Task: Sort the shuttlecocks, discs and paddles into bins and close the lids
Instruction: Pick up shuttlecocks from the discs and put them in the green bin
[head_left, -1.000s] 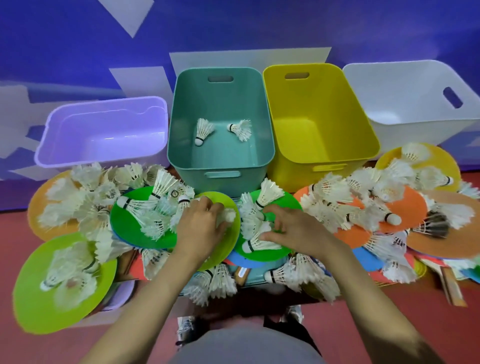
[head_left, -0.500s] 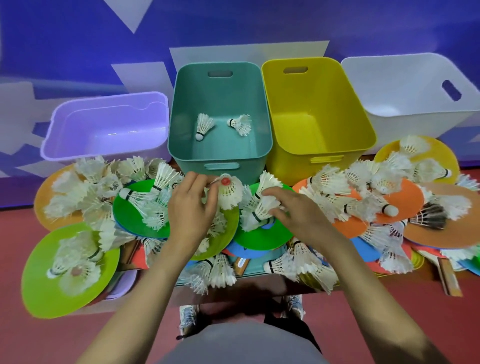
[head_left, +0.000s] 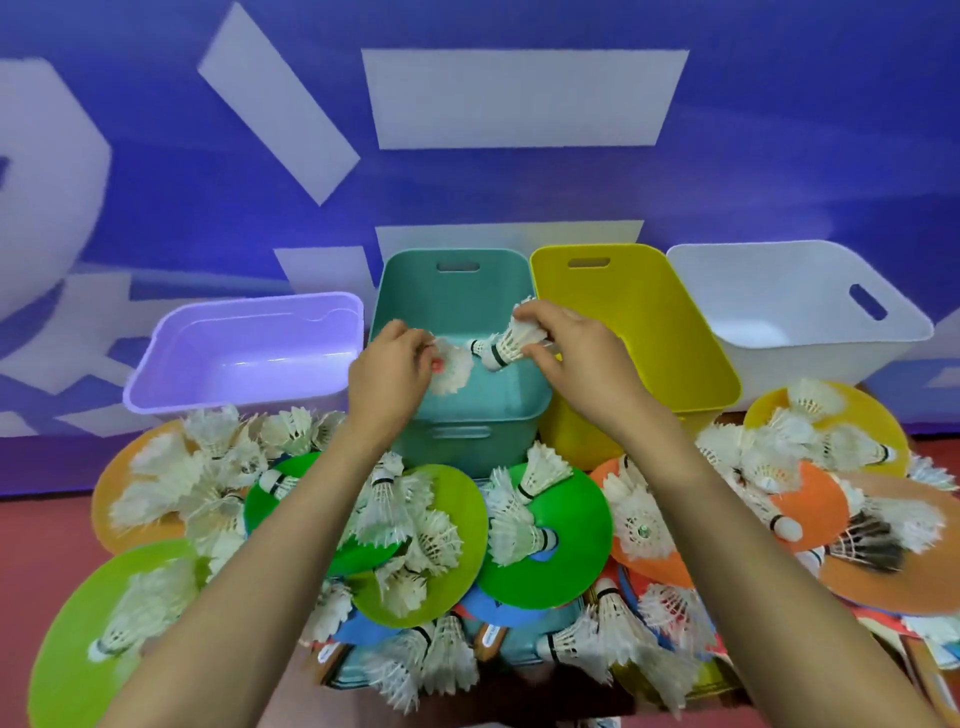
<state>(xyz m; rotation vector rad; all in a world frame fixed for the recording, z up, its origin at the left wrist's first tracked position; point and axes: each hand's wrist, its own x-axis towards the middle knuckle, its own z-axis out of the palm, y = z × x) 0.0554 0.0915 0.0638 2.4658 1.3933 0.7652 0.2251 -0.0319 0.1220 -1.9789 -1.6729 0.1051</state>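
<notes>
Shuttlecocks were in both of my hands over the teal bin (head_left: 462, 415). My left hand (head_left: 387, 374) was closed on a shuttlecock with a red cork tip (head_left: 451, 367), pinched near the cork, and my right hand (head_left: 563, 353) was closed around the skirt of a white shuttlecock (head_left: 506, 347) with its cork pointing down to the left. Both were above the opening, not yet inside. I judged them very light and a little springy, but the feathers looked thin and easy to bend, so a soft hold at the cork or low on the skirt seemed safer than a squeeze across the feathers. Many more shuttlecocks (head_left: 400, 514) lay on the green discs (head_left: 571, 561) and the orange discs (head_left: 810, 493) in front of the bins. The lilac bin (head_left: 156, 389), the yellow bin (head_left: 717, 384) and the white bin (head_left: 779, 358) looked empty. I saw no lid clearly.
</notes>
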